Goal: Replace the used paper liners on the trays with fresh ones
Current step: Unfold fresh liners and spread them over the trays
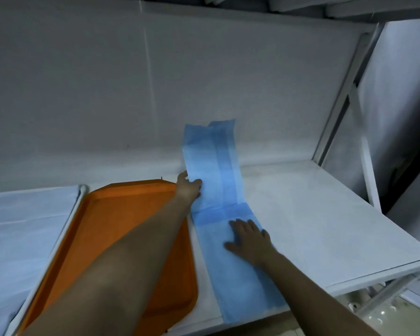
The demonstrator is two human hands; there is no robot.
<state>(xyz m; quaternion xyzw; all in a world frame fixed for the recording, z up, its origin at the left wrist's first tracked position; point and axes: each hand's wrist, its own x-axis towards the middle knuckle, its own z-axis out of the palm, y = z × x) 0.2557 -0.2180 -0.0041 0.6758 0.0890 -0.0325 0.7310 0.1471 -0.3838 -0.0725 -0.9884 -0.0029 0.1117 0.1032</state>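
Note:
A long blue paper liner [218, 170] lies folded lengthwise on the white table [313, 219]; its far end stands up against the white back wall. My left hand [188, 187] reaches across the tray and pinches the liner's left edge near the wall. My right hand [249, 238] lies flat, fingers spread, pressing the liner's middle onto the table. An orange tray [112, 229] with no liner in it sits left of the blue liner, partly hidden by my left forearm.
A second surface with a pale sheet [20, 229] and a white rail adjoins the tray on the left. The table's right edge drops off beside a white metal frame [344, 98]. Floor and table legs show at lower right.

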